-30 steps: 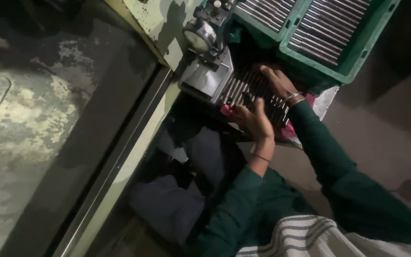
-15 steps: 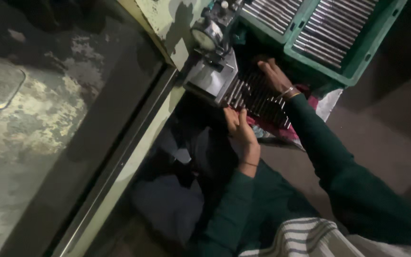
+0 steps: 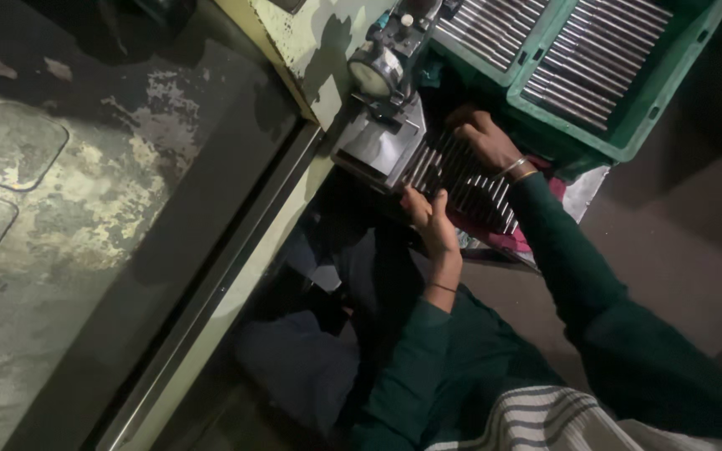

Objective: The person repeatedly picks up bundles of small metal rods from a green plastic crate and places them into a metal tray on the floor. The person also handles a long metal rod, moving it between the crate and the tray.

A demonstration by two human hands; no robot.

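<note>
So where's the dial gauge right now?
Head view, upper centre: the dial gauge sits on the metal block, just left of the row of steel rods under both hands.

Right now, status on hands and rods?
Left hand at near edge of rod row. Right hand on far edge. Green crate of rods beyond.

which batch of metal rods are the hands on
The loose row of rods beside the dial gauge, under both hands; the other batches sit untouched in the green crate.

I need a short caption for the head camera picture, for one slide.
Both hands, left and right, rest on a row of metal rods beside a dial gauge, with green crates of rods behind.
</note>
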